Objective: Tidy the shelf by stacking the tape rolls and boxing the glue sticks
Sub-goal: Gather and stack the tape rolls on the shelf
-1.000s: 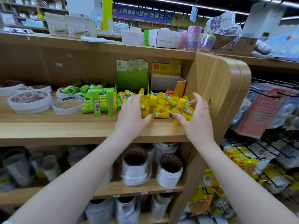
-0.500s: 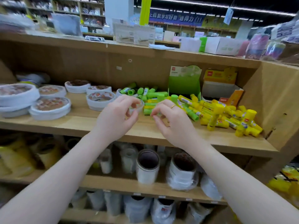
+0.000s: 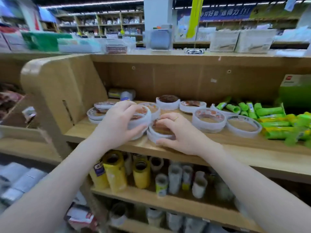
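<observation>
Lowest in the frame, two bare forearms come up from the bottom corners toward the middle wooden shelf (image 3: 218,148), smooth light laminate with a rounded front lip. Under it, a lower shelf (image 3: 168,201) is packed with upright rolls, some yellow, some white, all kinda blurry

At the shelf's front edge, the right hand (image 3: 180,133), ring on one finger, has its grip curled round a flat white tape roll (image 3: 158,134) lying on the board, thumb on the near rim and fingers over the far side. Just left of it the left hand (image 3: 116,122) grips a thicker white roll (image 3: 140,121), fingers wrapped over the top and thumb on the side wall; this one looks tilted and touches the right hand's roll

Behind the hands, more white rings lie flat: a low stack at centre left (image 3: 96,114), two wide rolls to the right (image 3: 208,120), and a taller one with a brown core (image 3: 168,102) further back. Bare board shows only along the front lip right of the hands

At the right edge of the frame there's a loose heap of green glue sticks (image 3: 269,118), glossy cylinders lying every which way, with a green box (image 3: 295,90) standing behind them against the back panel

The left side panel (image 3: 50,91) is curved at its top corner. Top of the frame is a blurry shop aisle
</observation>
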A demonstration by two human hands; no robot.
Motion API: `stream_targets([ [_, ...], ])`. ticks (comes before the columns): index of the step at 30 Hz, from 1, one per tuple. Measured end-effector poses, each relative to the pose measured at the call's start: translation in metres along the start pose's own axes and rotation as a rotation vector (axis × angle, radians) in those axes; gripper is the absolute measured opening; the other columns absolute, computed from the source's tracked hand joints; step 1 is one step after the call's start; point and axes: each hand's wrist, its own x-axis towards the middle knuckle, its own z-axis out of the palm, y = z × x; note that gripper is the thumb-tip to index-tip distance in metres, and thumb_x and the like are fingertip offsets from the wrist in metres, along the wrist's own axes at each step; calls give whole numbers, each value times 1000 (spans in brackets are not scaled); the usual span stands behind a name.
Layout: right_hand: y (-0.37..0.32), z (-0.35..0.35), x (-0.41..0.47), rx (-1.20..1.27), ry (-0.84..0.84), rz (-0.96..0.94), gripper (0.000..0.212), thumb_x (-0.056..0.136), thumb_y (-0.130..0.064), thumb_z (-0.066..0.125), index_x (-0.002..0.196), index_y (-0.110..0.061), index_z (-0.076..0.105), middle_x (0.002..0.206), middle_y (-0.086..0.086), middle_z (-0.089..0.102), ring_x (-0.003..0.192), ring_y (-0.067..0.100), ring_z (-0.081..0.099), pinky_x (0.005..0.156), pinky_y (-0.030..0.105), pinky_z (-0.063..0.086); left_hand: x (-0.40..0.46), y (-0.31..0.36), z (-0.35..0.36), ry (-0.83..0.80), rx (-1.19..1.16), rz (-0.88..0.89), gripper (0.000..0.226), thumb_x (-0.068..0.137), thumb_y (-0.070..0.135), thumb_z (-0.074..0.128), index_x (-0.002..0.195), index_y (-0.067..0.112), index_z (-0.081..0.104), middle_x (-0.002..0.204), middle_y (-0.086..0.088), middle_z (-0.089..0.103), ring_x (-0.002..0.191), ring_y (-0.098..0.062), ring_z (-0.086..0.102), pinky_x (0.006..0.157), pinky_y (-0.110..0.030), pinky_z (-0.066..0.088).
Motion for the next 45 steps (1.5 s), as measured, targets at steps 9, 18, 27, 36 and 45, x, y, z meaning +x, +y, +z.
stream_targets([
  [9,-6,-1,19,-81,-146,105,32,89,-43,50,73,-15,51,68,-6,49,61,7,43,53,25,31,-6,-55,6,-123,-53,125,46,61,48,77,92,18,63,88,9,56,102,-17,48,90,-29,35],
  [18,15,-19,15,278,153,374,23,94,-31,48,81,-14,58,68,-2,54,59,4,45,55,19,33,6,-59,19,-76,-232,159,39,62,54,69,74,25,47,71,13,42,74,-13,40,66,-34,39],
  [27,5,-18,56,158,83,159,36,91,-35,53,125,-24,50,122,-7,47,114,4,44,89,14,33,15,-67,5,165,-538,-90,21,90,34,45,106,26,54,102,6,57,91,6,50,78,-6,37],
  [36,-31,-10,87,-124,-277,-172,25,85,-45,57,85,-20,50,68,-10,49,61,7,44,52,20,30,18,-131,19,-294,-2,-427,27,87,36,55,111,24,51,121,1,57,117,-21,48,99,-33,34],
  [45,-15,-27,128,169,-107,-3,30,87,-45,50,72,-19,59,63,-10,57,58,2,50,59,19,40,-6,-114,18,-282,-190,-208,42,80,44,64,119,33,51,103,18,60,94,3,55,75,-10,39],
])
